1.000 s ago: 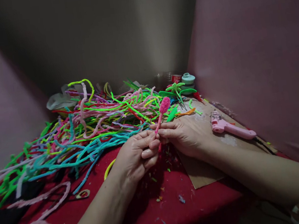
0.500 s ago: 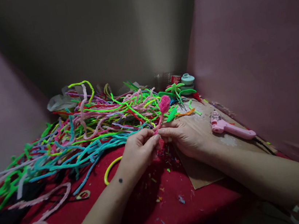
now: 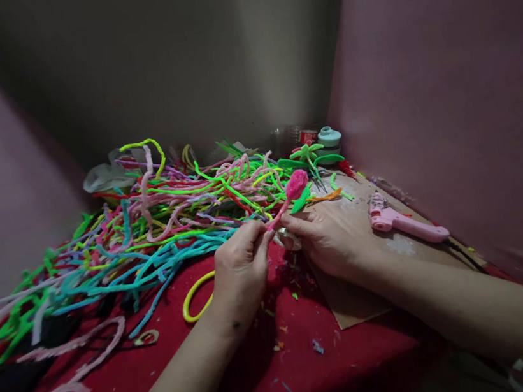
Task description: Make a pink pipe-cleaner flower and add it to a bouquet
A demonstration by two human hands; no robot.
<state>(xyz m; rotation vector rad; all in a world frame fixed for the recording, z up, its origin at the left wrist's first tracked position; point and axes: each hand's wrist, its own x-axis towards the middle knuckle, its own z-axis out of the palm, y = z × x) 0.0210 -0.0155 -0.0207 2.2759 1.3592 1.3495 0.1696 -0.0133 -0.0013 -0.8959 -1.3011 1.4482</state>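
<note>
A pink fuzzy bud on a pink stem (image 3: pixel 297 185) tilts up to the right between the two hands. My left hand (image 3: pixel 246 262) pinches the lower end of the stem. Beside it my right hand (image 3: pixel 322 239) has thumb and fingers pressed together at the stem, and a small pale shiny thing (image 3: pixel 289 238) shows under its fingertips; I cannot make out what it is. Just behind the right fingers lies a green leaf shape (image 3: pixel 300 200).
Many coloured pipe cleaners (image 3: pixel 186 206) are heaped at the left and centre. A pink glue gun (image 3: pixel 407 225) lies on cardboard (image 3: pixel 353 303) at the right. A green flower (image 3: pixel 307 154) stands near a pale blue bottle (image 3: pixel 329 137). A yellow ring (image 3: pixel 187 308) is beside my left wrist.
The pink bud has tilted and shifted a little to the right. My left hand has turned at the wrist, and the pale shiny thing now shows below the right fingers.
</note>
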